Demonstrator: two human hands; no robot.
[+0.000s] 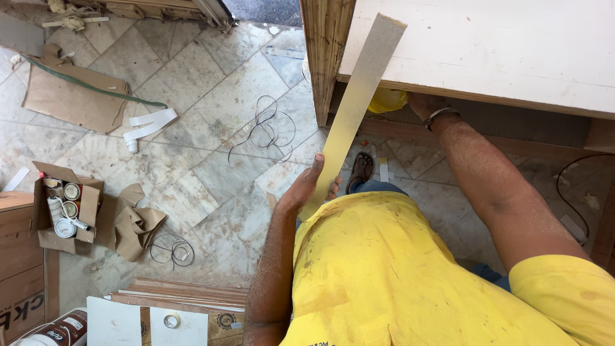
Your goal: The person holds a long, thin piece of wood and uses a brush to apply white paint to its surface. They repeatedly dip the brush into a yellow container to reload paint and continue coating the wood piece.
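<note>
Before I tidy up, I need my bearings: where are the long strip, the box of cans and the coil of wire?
Strip (359,96): head view, middle of its length.
Box of cans (90,206): head view, right flap.
Wire coil (269,128): head view, the loops.

shirt: yellow, stained | wrist: bracelet | foot: sandal

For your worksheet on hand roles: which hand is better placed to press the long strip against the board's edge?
Probably the left hand: it grips the strip. The right hand reaches under the board.
</note>
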